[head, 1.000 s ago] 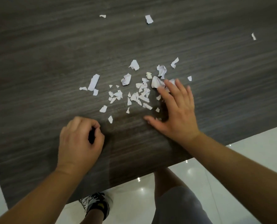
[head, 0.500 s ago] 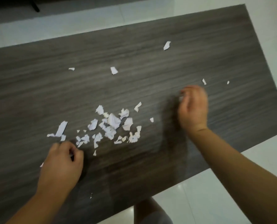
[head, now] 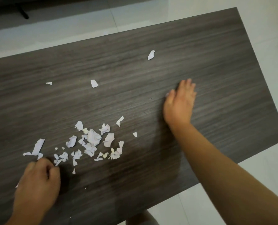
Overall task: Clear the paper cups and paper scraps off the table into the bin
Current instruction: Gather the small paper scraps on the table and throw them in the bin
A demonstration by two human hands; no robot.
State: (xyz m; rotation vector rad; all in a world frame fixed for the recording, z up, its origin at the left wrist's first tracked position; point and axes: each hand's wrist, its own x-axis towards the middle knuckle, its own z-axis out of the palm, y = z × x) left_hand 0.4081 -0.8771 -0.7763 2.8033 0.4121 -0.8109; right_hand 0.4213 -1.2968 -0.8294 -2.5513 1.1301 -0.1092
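**On the bench: scraps still scattered, nothing binned yet**

Nearest you, your left hand (head: 37, 184) sits at the near edge of the bench (head: 216, 54), fingers (head: 53, 172) curled into a loose fist. Can't tell if any paper is inside it; a sliver of white shows at its left side, touching or under the hand.

Just beyond that hand is the main pile of scraps (head: 93, 140): many small torn bits plus a few bigger crumpled ones, with a long strip (head: 37, 146) at the pile's left end. None of it is collected.

Further out and to the right, your right hand (head: 179, 103) lies flat, fingers together and extended, palm down on the bench. A bit of white peeks at the thumb side, so it's likely covering or sweeping a scrap, not gripping one.

Farthest, three strays sit well apart: a small scrap (head: 48, 83), a mid scrap (head: 94, 83) and a far scrap (head: 151, 54).

Containers: no bin in view, no paper cups in view. Judging from this, the cups may be done or off-frame; scrap clearing is at an early gathering stage, and binning is all still ahead.
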